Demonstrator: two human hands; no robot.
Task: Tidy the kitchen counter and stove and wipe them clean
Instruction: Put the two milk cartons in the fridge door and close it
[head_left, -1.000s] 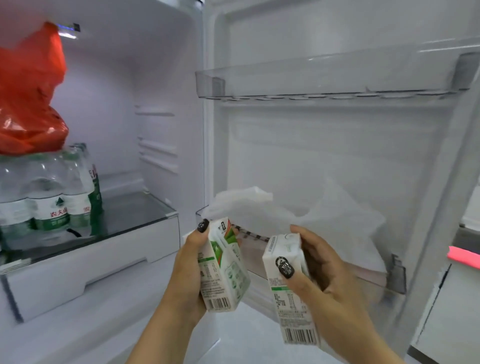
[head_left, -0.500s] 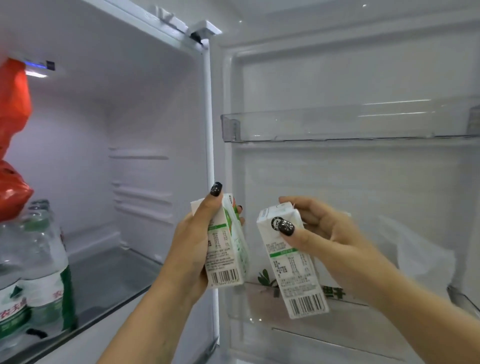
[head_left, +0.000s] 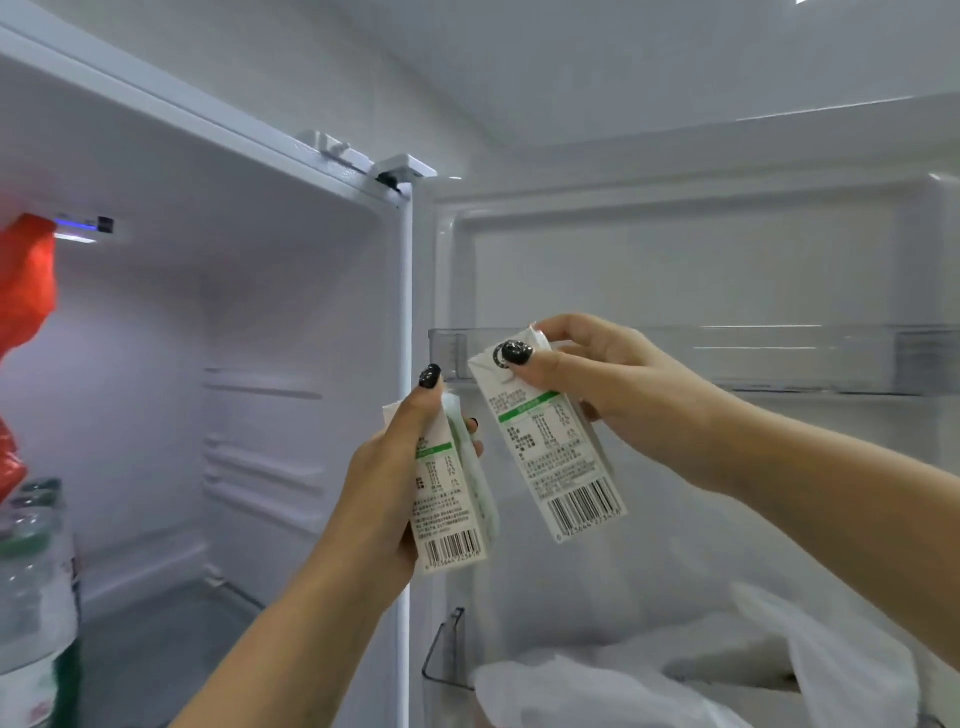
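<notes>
I face an open fridge. My left hand (head_left: 387, 467) grips a small white and green carton (head_left: 452, 509) upright, near the edge of the fridge body. My right hand (head_left: 597, 374) pinches a second white and green carton (head_left: 558, 457) by its top, thumb on the front, with the carton tilted and its barcode end hanging down. That carton's top is level with the left end of the clear upper door shelf (head_left: 727, 358), just in front of it. The two cartons are close together but apart.
The white fridge door (head_left: 675, 260) stands open on the right. A lower door shelf (head_left: 447, 649) holds white plastic bags (head_left: 649, 686). Inside the fridge at far left are a red bag (head_left: 26, 280) and water bottles (head_left: 31, 597) on a glass shelf (head_left: 171, 639).
Both hands have risen with the cartons from the lower door shelf up to the upper one. My view has tilted upward, so the fridge's top edge shows.
</notes>
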